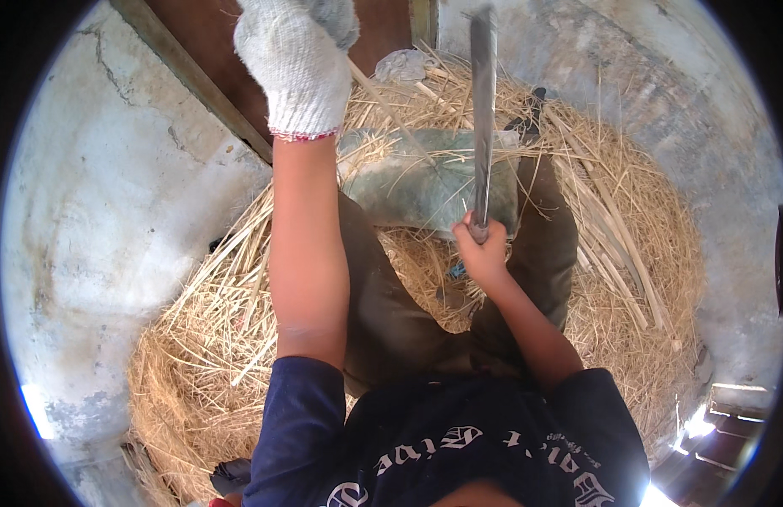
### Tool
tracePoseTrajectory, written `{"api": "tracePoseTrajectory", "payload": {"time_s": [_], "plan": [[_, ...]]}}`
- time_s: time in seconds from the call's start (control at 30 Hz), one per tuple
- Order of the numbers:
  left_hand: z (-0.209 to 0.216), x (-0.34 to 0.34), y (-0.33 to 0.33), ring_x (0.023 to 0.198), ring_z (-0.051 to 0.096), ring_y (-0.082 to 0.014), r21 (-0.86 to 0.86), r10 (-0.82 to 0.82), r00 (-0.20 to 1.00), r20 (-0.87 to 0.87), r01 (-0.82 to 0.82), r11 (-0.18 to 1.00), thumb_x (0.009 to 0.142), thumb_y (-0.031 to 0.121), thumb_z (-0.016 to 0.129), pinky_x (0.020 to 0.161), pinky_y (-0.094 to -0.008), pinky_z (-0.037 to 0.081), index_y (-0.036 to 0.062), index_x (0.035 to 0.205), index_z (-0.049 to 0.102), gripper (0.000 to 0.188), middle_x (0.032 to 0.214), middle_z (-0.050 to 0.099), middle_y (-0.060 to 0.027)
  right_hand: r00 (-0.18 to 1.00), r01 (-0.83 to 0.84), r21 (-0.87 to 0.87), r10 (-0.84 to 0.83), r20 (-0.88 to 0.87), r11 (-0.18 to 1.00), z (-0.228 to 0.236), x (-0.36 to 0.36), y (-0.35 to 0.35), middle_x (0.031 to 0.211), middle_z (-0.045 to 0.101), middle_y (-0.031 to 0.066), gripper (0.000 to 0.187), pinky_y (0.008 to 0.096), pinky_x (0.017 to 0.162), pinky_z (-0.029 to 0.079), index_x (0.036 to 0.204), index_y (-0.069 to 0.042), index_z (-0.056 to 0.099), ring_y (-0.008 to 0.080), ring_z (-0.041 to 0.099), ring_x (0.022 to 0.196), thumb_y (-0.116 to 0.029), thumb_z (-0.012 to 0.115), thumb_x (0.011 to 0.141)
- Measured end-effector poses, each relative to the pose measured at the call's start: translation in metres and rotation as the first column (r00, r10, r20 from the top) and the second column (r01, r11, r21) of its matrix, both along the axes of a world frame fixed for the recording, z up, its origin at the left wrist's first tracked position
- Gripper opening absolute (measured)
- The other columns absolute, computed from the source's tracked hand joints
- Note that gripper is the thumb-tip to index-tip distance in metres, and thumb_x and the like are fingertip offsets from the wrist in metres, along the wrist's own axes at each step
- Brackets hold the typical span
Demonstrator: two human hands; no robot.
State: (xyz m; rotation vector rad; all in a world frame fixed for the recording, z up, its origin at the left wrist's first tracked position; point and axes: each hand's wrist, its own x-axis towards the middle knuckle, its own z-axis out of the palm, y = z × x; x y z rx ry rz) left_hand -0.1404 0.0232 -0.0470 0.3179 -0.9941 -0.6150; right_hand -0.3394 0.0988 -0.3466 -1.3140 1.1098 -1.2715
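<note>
In my bare right hand [484, 252] is the handle of a machete [482, 118]. Its long blade stands up and away from me, over a greenish-grey block [408, 190] lying across between my legs. My left hand [294, 63] wears a white knitted glove with a red cuff edge and is raised at the top, partly cut off by the frame. Its fingers look curled round a pale bamboo strip [391, 110] that slants down from the glove toward the block; the grip itself is mostly hidden.
Dry shavings and thin strips [636, 211] cover the floor around me, with longer split pieces at right. Worn plaster walls [138, 177] curve in at both sides. A brown door [214, 51] stands at far left, a whitish crumpled bag [401, 66] near it.
</note>
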Motion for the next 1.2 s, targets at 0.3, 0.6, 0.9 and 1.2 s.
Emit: {"api": "tracePoseTrajectory", "payload": {"time_s": [0.3, 0.6, 0.9, 1.2], "plan": [[0.008, 0.017, -0.002, 0.041, 0.021, -0.0097, -0.027, 0.004, 1.000, -0.019, -0.004, 1.000, 0.108, 0.058, 0.044, 0.041, -0.0292, 0.018, 0.0222, 0.061, 0.034, 0.060, 0.052, 0.024, 0.0067, 0.973, 0.137, 0.804, -0.231, 0.000, 0.579, -0.037, -0.016, -0.017, 0.056, 0.049, 0.0030, 0.020, 0.0361, 0.040, 0.038, 0.074, -0.003, 0.059, 0.0167, 0.045, 0.042, -0.016, 0.069, 0.086], [-0.002, 0.017, -0.007, 0.042, 0.020, -0.0093, -0.039, -0.098, 0.995, 0.032, 0.099, 0.994, 0.106, 0.061, 0.046, 0.042, -0.0287, 0.017, 0.0237, 0.059, 0.032, 0.062, 0.051, 0.022, 0.0077, 0.945, 0.073, 0.272, -0.154, 0.289, 0.960, 0.013, 0.017, -0.001, 0.055, 0.051, 0.0023, 0.024, 0.0328, 0.040, 0.037, 0.068, -0.005, 0.054, 0.0145, 0.045, 0.040, -0.012, 0.069, 0.087], [0.005, 0.025, -0.005, 0.041, 0.017, -0.0083, -0.064, -0.145, 0.989, 0.027, 0.147, 0.987, 0.104, 0.065, 0.048, 0.041, -0.0274, 0.015, 0.0235, 0.056, 0.030, 0.066, 0.049, 0.021, 0.0081, 0.915, 0.049, 0.447, 0.139, -0.379, 0.893, 0.009, -0.012, -0.009, 0.062, 0.064, 0.0109, 0.026, 0.0387, 0.060, 0.048, 0.078, 0.004, 0.071, 0.0198, 0.062, 0.059, -0.022, 0.074, 0.077], [0.000, 0.006, 0.004, 0.042, 0.018, -0.0085, 0.145, -0.092, 0.995, 0.027, 0.087, 0.986, 0.102, 0.068, 0.048, 0.042, -0.0278, 0.014, 0.0245, 0.055, 0.030, 0.067, 0.049, 0.021, 0.0082, 0.990, 0.089, 0.287, -0.054, -0.128, 0.954, -0.014, 0.028, -0.004, 0.062, 0.058, 0.0038, 0.021, 0.0333, 0.054, 0.042, 0.073, -0.001, 0.061, 0.0126, 0.052, 0.054, -0.016, 0.071, 0.083]]}}
